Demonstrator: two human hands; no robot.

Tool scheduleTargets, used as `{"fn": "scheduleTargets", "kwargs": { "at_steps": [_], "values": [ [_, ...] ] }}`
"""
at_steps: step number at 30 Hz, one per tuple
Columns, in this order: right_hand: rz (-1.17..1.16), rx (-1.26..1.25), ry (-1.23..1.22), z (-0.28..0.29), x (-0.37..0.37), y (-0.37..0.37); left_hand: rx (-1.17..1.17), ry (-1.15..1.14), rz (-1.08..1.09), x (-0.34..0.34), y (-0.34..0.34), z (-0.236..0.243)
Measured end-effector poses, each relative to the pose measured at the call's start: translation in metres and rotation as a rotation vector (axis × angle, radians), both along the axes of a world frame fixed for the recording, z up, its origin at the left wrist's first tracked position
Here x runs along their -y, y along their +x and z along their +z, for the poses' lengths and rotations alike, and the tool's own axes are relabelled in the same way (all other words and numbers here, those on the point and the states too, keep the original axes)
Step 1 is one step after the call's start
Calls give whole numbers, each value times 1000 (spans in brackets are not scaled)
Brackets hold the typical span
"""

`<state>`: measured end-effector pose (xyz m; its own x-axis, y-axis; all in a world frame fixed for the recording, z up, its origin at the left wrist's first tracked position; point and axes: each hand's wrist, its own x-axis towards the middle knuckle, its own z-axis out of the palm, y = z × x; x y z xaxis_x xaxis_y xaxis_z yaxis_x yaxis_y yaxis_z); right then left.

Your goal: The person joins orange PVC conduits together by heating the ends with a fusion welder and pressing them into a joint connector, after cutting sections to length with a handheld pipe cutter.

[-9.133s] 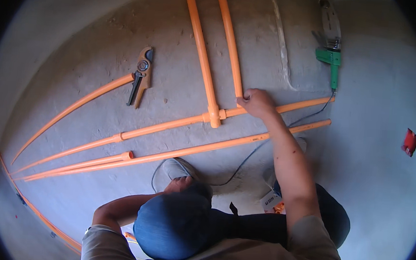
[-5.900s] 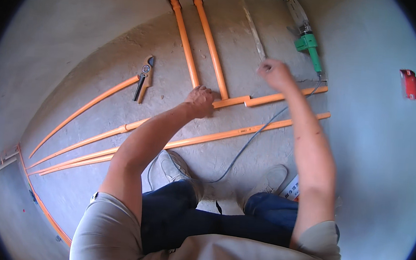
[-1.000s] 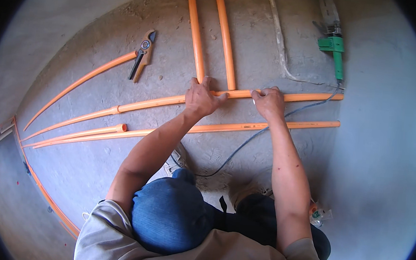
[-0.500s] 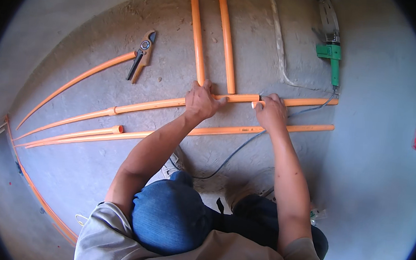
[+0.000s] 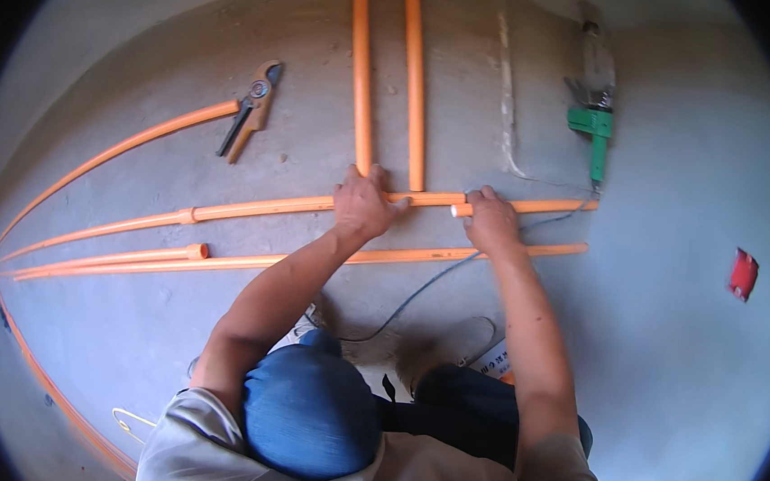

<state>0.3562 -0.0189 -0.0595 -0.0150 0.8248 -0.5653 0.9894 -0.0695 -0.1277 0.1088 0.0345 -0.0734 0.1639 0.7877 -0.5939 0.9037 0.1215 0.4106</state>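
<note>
My left hand (image 5: 367,210) is closed over a long orange pipe (image 5: 261,208), near the foot of an upright-running orange pipe (image 5: 363,76). My right hand (image 5: 493,222) grips a second orange pipe (image 5: 546,206), whose pale cut end (image 5: 458,211) pokes out left of the fingers. That end lies beside the right end of the long pipe, overlapping it slightly rather than joined. My palms hide parts of both pipes. A collar-like coupling (image 5: 188,216) sits farther left on the long pipe.
Other orange pipes (image 5: 402,258) lie nearer me. Pipe cutters (image 5: 252,108) rest at the far left beside a curved pipe (image 5: 154,132). A green-handled pipe welding tool (image 5: 600,131) stands far right, its cord (image 5: 431,282) crossing the pipes. A red packet (image 5: 743,274) lies rightmost.
The whole view has shifted, so the pipes and tools appear lower and slightly left. Both hands keep their places on the same pipes.
</note>
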Motion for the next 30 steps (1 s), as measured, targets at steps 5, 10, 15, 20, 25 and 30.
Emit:
{"fn": "scheduleTargets", "kwargs": {
  "at_steps": [5, 10, 15, 20, 25, 30],
  "values": [
    [-10, 22, -145, 37, -49, -30, 45, 22, 34, 1, 5, 3],
    [-363, -509, -27, 50, -116, -141, 103, -39, 42, 7, 6, -15],
    [-81, -576, -204, 29, -163, -329, 454, -42, 243, 40, -50, -107],
    [-481, -310, 65, -47, -170, -329, 379, -142, 139, 4, -6, -14],
    [-740, -426, -119, -55, -198, -353, 459, -102, 20, -10, -49, 34],
    [-830, -424, -135, -52, -203, -345, 636, -204, 141, -3, -45, 23]
  ]
}}
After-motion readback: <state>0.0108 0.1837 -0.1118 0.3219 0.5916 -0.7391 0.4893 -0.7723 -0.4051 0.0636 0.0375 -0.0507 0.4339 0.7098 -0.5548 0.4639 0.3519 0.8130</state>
